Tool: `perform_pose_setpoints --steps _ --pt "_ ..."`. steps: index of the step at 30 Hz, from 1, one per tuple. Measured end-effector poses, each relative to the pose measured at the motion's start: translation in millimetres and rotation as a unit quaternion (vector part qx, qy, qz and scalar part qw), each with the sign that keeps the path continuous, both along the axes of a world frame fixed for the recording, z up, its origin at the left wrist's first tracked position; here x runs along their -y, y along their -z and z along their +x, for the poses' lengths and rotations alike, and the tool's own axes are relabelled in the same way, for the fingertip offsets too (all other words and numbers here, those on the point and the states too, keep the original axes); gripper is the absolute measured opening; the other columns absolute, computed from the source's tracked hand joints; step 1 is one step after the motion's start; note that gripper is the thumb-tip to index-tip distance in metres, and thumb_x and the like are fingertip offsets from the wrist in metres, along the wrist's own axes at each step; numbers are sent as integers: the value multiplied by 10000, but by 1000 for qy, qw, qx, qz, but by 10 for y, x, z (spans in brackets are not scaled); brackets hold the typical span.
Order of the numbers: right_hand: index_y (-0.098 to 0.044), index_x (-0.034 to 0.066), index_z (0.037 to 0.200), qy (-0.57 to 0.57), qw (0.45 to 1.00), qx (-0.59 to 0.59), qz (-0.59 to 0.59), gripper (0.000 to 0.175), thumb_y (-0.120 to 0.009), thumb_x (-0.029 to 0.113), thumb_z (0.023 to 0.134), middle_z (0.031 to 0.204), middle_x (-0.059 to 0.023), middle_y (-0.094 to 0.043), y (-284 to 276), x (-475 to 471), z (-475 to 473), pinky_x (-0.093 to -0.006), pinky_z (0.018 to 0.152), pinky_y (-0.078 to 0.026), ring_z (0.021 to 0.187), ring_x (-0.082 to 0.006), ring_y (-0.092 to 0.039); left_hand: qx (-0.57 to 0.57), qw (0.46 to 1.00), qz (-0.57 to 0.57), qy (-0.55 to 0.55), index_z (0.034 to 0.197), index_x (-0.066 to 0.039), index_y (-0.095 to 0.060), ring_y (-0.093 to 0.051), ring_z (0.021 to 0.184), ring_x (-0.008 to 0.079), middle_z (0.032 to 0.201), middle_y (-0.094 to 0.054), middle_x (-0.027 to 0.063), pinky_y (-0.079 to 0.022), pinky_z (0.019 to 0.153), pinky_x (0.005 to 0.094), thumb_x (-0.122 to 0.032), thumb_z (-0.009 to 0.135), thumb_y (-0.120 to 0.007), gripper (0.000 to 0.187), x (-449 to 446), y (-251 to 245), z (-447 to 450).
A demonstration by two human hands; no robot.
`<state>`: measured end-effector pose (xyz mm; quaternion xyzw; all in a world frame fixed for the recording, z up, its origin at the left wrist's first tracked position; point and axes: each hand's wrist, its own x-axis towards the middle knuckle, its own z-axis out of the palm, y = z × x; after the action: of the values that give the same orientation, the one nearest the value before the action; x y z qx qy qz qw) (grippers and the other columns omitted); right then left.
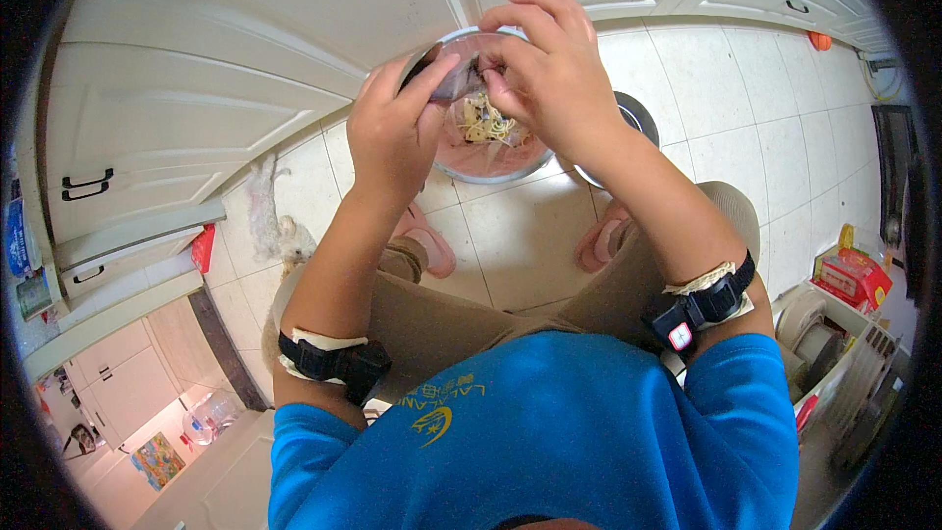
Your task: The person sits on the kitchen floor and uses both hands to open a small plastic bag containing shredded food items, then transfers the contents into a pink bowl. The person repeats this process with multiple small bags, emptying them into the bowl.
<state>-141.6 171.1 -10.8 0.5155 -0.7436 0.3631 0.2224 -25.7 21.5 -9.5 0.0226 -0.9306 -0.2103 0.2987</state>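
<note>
A round bin (494, 178) with a pale rim and a lining that looks like a thin plastic bag stands on the floor before me. Noodle-like scraps and other food waste (489, 121) lie inside it. Above its left side, my left hand (397, 114) grips a dark, greyish piece (458, 82) that I cannot identify. My right hand (541, 59) pinches the other end of that piece, thumb and forefinger together, over the bin's upper part. The fingers partly hide the piece.
White cabinets (221, 81) rise beyond and left of the bin. A dark-rimmed round container (639, 118) stands right of it. A small white dog (276, 213) is on the tiles at left. A dish rack (839, 361) and a red package (854, 280) are at right.
</note>
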Motion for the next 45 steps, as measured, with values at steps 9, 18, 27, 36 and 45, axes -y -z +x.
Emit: perform_pose_setpoints --steps 9,18,27,36,45 --pt "-680 87 791 38 995 88 -8 107 -691 123 691 1162 -82 -594 28 -13 113 -523 997 -366 1175 -337 -473 -12 1000 -11 -13 1087 -119 -693 -613 947 289 1048 -652 100 -497 815 360 -28 730 -615 377 -7 -8 -8" --pt "-671 102 765 45 996 -38 68 146 -732 109 633 1228 -23 -586 -73 -51 111 -549 1051 -326 1257 -281 -451 4 999 -34 1 1101 -124 -687 -606 952 291 1082 -635 99 -499 811 370 -22 704 -619 416 -5 11 -6" --pt "-651 86 731 8 992 -105 65 106 -638 184 694 1072 -15 -568 -7 2 14 -543 1090 -293 1199 -245 -455 43 999 3 5 1130 -115 -662 -617 983 340 1099 -637 176 -485 847 375 -10 760 -612 388 -19 7 14" --pt "-656 101 767 -12 991 132 -23 128 -705 129 652 1023 -35 -594 68 8 29 -457 966 -393 1096 -299 -482 4 1000 5 7 1087 -121 -687 -618 945 312 1054 -646 128 -497 811 368 -43 747 -641 352 1 10 -14" --pt "-671 76 831 -54 944 326 -22 89 -661 98 745 1063 -67 -623 6 -30 57 -360 977 -386 1064 -232 -539 21 1000 -5 2 1132 -127 -673 -629 964 328 1085 -644 174 -492 835 360 -24 773 -627 376 17 -3 4"
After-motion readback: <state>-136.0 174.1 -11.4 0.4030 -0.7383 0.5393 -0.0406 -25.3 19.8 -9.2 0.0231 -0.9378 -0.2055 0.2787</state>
